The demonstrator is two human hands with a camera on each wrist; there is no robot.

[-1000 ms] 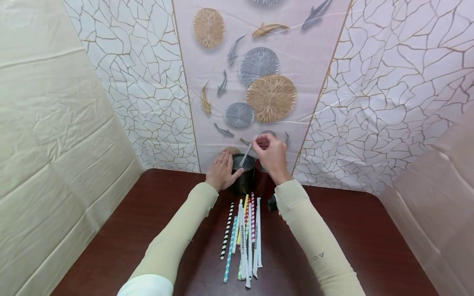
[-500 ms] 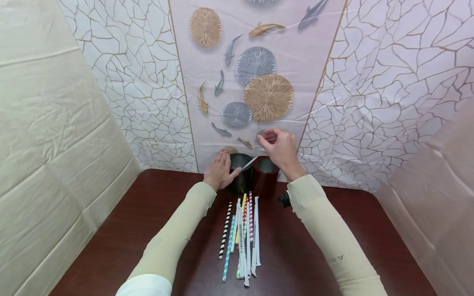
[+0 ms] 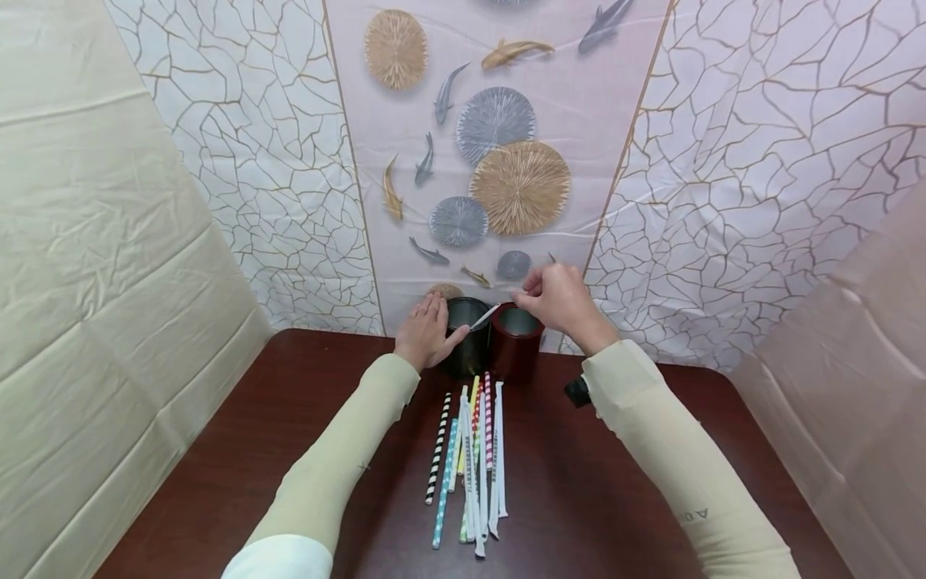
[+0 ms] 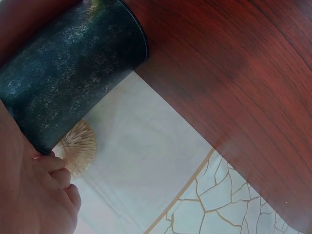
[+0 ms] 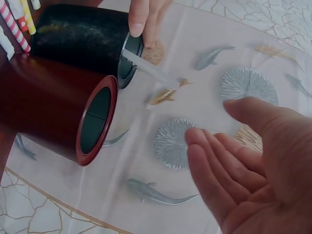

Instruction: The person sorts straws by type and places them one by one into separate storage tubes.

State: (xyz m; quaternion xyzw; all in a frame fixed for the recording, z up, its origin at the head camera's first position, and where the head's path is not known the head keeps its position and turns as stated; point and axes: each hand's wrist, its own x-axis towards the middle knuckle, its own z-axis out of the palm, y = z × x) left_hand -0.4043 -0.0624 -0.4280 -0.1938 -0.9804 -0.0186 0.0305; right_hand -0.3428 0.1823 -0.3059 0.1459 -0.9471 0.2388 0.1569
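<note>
A black can (image 3: 469,346) stands upright near the back edge of the table. My left hand (image 3: 424,331) holds it by the left side of its rim, the thumb laid over the front rim; in the left wrist view its fingers (image 4: 61,178) are bent beside the can's mouth. A white paper-wrapped straw (image 5: 151,70) leans out of the black can toward the right. My right hand (image 3: 564,301) hovers above the dark red can (image 3: 518,346) with nothing in it. In the right wrist view its thumb and fingers (image 5: 204,161) are loosely bent and apart.
Several straws lie bunched on the dark wooden table (image 3: 325,402) in front of the cans: a black-striped straw (image 3: 438,450), a blue dotted straw (image 3: 444,490), a pink-striped straw (image 3: 489,418) and white wrapped straws (image 3: 501,450). A patterned cloth (image 3: 499,265) hangs close behind the cans.
My right hand let go of the wrapped straw, which tipped over against the black can's right rim. The hand then moved right and lowered toward the red can. My left hand stayed put.
</note>
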